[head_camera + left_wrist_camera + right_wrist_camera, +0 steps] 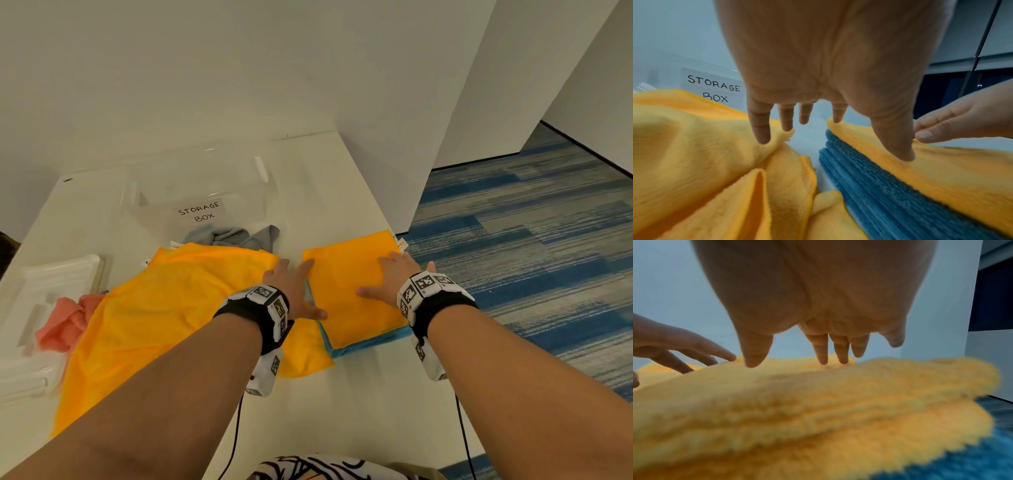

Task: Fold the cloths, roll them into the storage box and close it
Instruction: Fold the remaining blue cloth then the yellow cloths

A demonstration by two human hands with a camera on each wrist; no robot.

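Note:
A folded orange cloth (pixel 352 284) lies squarely on a folded blue cloth (pixel 373 341) near the table's right edge. My right hand (pixel 394 274) rests flat on the orange cloth (pixel 818 394), fingers straight. My left hand (pixel 294 284) lies spread at that cloth's left edge, its thumb on the folded orange cloth (pixel 941 170) and its outer fingers touching a large unfolded orange cloth (pixel 171 308) to the left. The blue cloth's (pixel 879 194) ribbed side shows in the left wrist view. The clear storage box (pixel 202 195), labelled by hand, stands open at the back.
A crumpled grey cloth (pixel 236 236) lies in front of the box. A pink cloth (pixel 68 322) sits bunched at the left beside the white box lid (pixel 44 301). The table's right edge (pixel 394 219) drops to blue striped carpet (pixel 531 240).

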